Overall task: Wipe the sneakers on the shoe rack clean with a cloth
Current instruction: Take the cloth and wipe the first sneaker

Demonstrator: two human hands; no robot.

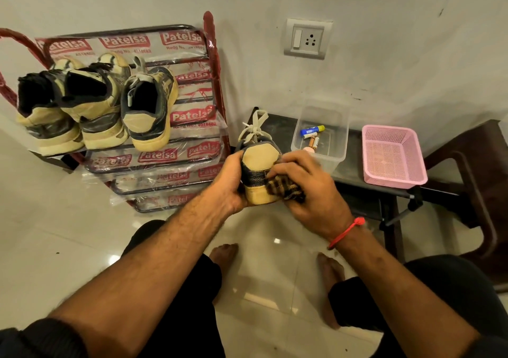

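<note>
Gripping sneaker (258,165), left hand (233,184); right hand (308,187) clutching cloth (286,190); "Patelsa" rack (192,116).

On my feed, a grey switch-and-socket plate (307,39) sits on the white wall (398,28) above a low dark tabletop (277,131). On that tabletop I see a clear plastic box (320,138) with a few small items inside — a blue-and-white tube with a yellow cap (312,130) among them — and just right of the box, not touching it, a pink mesh basket (391,154). A dark brown chair (475,171) stands at the right edge, and the glossy tiled floor (68,220) spreads out beneath everything.
</note>
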